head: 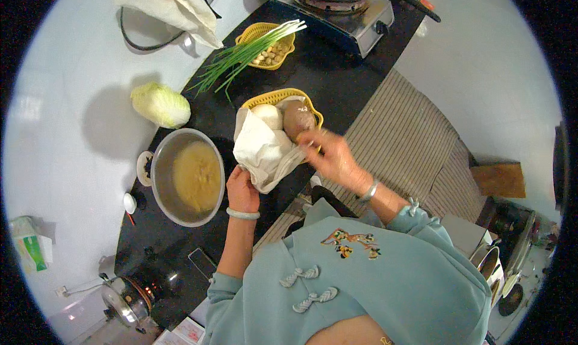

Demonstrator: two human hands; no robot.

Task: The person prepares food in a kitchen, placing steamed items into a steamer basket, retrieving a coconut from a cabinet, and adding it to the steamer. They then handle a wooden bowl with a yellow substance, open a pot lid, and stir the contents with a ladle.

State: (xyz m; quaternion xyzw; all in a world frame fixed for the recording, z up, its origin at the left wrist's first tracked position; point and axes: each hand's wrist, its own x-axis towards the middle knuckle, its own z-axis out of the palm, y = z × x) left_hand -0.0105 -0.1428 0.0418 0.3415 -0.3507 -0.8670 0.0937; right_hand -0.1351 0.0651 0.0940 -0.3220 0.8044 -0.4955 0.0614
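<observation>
A yellow plastic basket (289, 92) in front of me is lined with a whitish cloth (259, 139). In it sit pale rounded dough-like pieces (268, 115) and a brown rounded piece (298, 119). My left hand (244, 189) pinches the cloth's near left edge between thumb and fingers. Blurred by motion, my right hand (332, 157) is at the basket's right side, by the brown piece and the cloth's edge; whether it grips the cloth is unclear. Left of the basket stands a metal basin (157, 178) with cloudy yellowish liquid in it.
A napa cabbage (161, 104) lies behind the basin. Farther back, green onions (253, 51) lie across a smaller yellow basket (291, 42), near a gas stove (365, 33) with a dark pan. A small dish (143, 175), a white spoon (129, 203) and a lidded electric pot (128, 300) are at left.
</observation>
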